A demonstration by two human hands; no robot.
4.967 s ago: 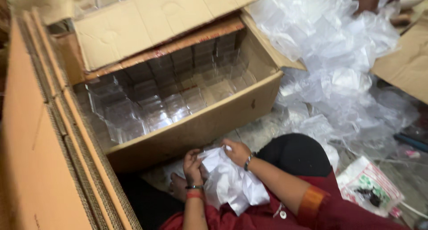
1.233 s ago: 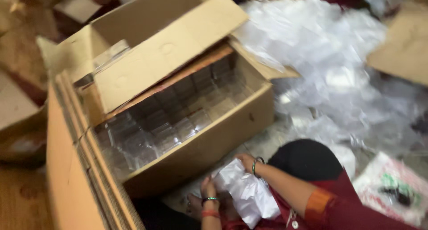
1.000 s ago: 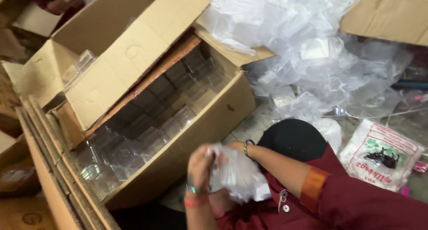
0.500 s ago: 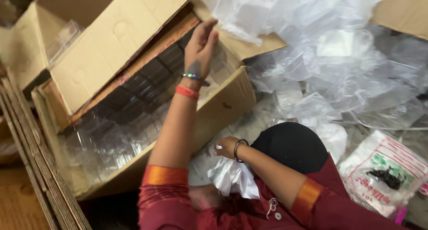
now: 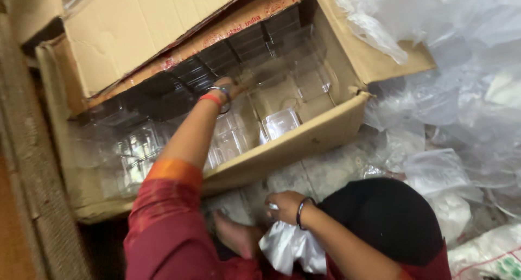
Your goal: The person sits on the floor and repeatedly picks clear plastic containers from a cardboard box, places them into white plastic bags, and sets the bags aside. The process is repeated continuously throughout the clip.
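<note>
The setting reads as a packing or small-goods workroom, worked at floor level. A large open cardboard carton lies on its side, stacked full of clear plastic containers in rows. Flattened cardboard sheets stand along the left edge. A loose heap of transparent plastic bags covers the floor on the right. The bare floor is worn, mottled stone or cement.

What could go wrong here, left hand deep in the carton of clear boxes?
1. The left hand reaches among tightly stacked clear plastic boxes; pulling one may drag or crack its neighbours.
2. The right hand alone pinches the plastic bag; it may slip or close.
3. The forearm leans over the cardboard carton wall, which could buckle.
</note>
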